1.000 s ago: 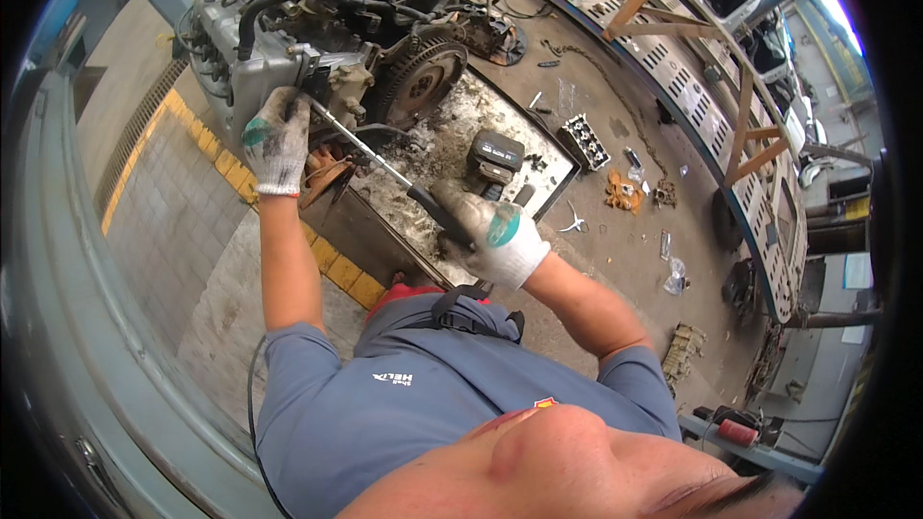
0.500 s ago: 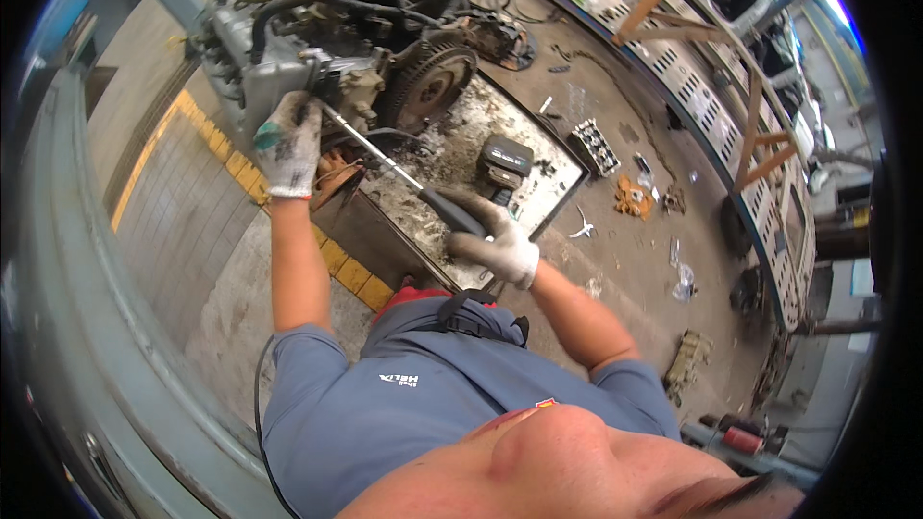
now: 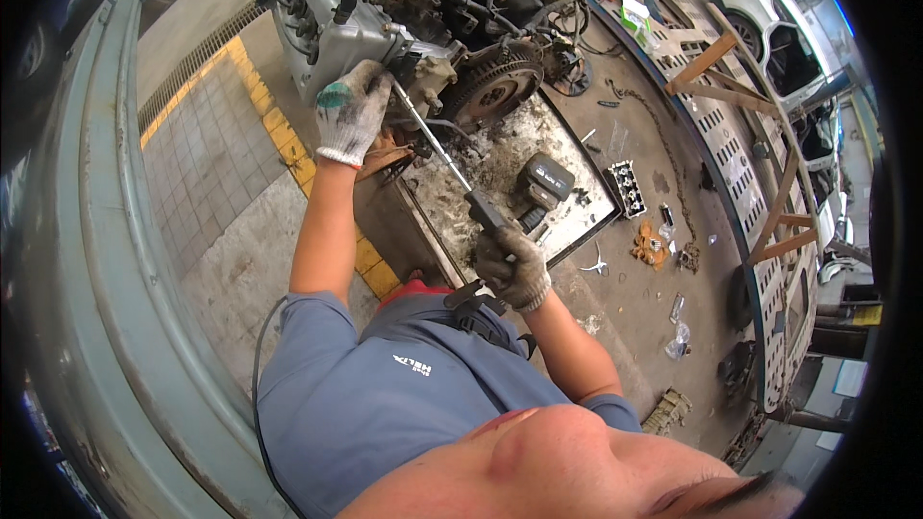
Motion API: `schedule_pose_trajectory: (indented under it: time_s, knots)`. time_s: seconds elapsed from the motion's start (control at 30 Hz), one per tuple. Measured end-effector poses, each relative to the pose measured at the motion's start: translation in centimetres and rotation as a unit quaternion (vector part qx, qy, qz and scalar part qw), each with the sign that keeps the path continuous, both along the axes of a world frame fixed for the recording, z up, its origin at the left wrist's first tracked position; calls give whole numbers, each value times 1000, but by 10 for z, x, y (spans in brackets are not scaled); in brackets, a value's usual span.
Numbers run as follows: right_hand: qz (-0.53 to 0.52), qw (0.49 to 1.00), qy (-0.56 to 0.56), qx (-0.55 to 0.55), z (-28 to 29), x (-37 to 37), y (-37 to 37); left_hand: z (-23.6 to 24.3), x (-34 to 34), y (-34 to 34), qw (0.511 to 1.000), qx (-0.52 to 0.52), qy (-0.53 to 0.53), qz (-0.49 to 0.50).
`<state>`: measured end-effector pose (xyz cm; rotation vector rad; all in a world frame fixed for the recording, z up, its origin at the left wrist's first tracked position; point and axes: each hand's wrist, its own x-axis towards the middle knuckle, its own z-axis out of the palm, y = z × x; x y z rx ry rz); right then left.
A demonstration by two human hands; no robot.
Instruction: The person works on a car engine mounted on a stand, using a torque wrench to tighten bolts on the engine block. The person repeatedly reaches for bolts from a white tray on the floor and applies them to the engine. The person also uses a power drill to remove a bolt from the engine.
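A long socket wrench point(image 3: 430, 135) with a chrome shaft and black grip slants from the engine point(image 3: 338, 56) down toward me. My left hand point(image 3: 352, 115), in a stained white glove with a green patch, is closed at the wrench's far end against the engine's side; its fingers hide the wrench head and whatever it sits on. My right hand point(image 3: 515, 269), in a dirty grey glove, is wrapped round the lower end of the black grip. Just right of the wrench's far end is the engine's toothed flywheel point(image 3: 494, 98).
A black cordless power tool point(image 3: 547, 179) rests on the grimy white-topped stand point(image 3: 594, 216) beneath the engine. On the floor to the right lie a metal engine part point(image 3: 627, 189) and an orange-brown rag point(image 3: 650, 246). Beyond stands a perforated metal ramp point(image 3: 716, 125). A grey-green post point(image 3: 120, 259) rises at left.
The view has shifted, so the scene sits farther right. My right hand has gone from a looser hold with extended fingers to being wrapped round the grip. My left hand stays at the wrench's far end.
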<state>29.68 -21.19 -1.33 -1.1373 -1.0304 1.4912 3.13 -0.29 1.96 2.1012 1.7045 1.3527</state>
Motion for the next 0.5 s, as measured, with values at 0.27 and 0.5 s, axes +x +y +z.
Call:
schedule_pose_trajectory:
  time_s: [0.27, 0.5]
  knots:
    - [37, 947, -258, 186, 19, 11, 14, -3, -4, 1, 1000, -22, 2, 10]
    - [48, 971, -227, 56, 7, 5, 7, -4, -2, 3, 1000, -2, 6, 5]
